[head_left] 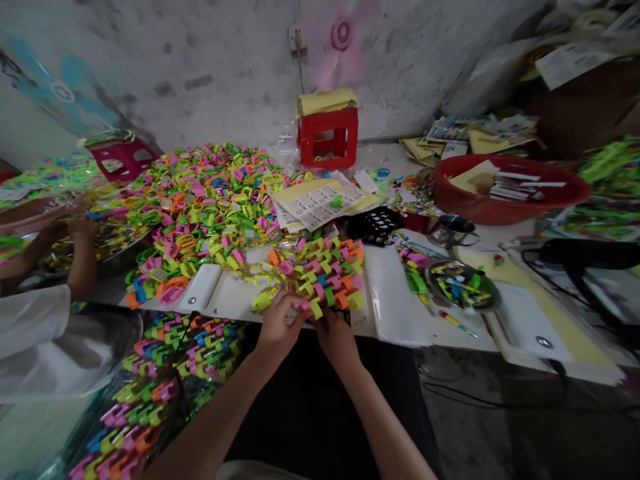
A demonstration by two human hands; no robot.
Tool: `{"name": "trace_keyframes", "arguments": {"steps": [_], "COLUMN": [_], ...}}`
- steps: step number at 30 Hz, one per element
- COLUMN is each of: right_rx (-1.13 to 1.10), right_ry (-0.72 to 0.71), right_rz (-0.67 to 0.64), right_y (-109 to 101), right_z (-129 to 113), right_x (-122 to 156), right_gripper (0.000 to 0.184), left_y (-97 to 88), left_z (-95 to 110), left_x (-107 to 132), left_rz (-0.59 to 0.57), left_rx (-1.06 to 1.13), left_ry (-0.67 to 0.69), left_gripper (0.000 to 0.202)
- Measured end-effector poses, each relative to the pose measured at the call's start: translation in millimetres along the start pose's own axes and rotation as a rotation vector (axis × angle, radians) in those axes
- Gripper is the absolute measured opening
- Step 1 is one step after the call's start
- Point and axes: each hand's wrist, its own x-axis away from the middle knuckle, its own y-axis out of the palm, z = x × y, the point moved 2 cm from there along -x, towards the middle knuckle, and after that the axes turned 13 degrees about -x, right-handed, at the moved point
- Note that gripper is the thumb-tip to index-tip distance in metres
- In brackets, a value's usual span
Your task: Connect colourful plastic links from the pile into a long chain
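My left hand [277, 327] and my right hand [336, 333] meet at the near edge of a woven mat of coloured plastic clips [327, 270] that lies on the white table [395, 300]. Both hands pinch clips at the mat's front edge, the left by a yellow-green piece [263, 300], the right under a yellow-green and pink piece [313, 308]. A large heap of loose coloured clips [205, 200] spreads behind and to the left of the mat.
Another person's hand [80, 230] and white sleeve are at the far left by a metal tray. Finished clip mats [165, 380] lie in bags below the table. Behind are printed sheets [320, 200], a red stool [327, 137], a red basin [505, 190], a small metal bowl [463, 283].
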Motion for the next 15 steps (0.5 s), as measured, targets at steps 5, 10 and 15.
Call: {"name": "trace_keyframes", "arguments": {"steps": [5, 10, 15], "right_rx": [0.027, -0.073, -0.241], "right_ry": [0.047, -0.066, -0.136], "right_rz": [-0.015, 0.029, 0.049], "right_y": [-0.9, 1.6, 0.1], "right_z": [-2.0, 8.0, 16.9], "right_x": [-0.3, 0.0, 4.7], "right_gripper": [0.025, 0.027, 0.032], "left_y": [-2.2, -28.1, -42.1], "left_z": [3.2, -27.3, -84.0], "left_x": [-0.1, -1.7, 5.3], "left_rz": [-0.025, 0.03, -0.121], "left_rx": [-0.015, -0.128, -0.523], "left_ry": [0.038, -0.016, -0.228], "left_gripper": [0.011, 0.016, 0.029]}}
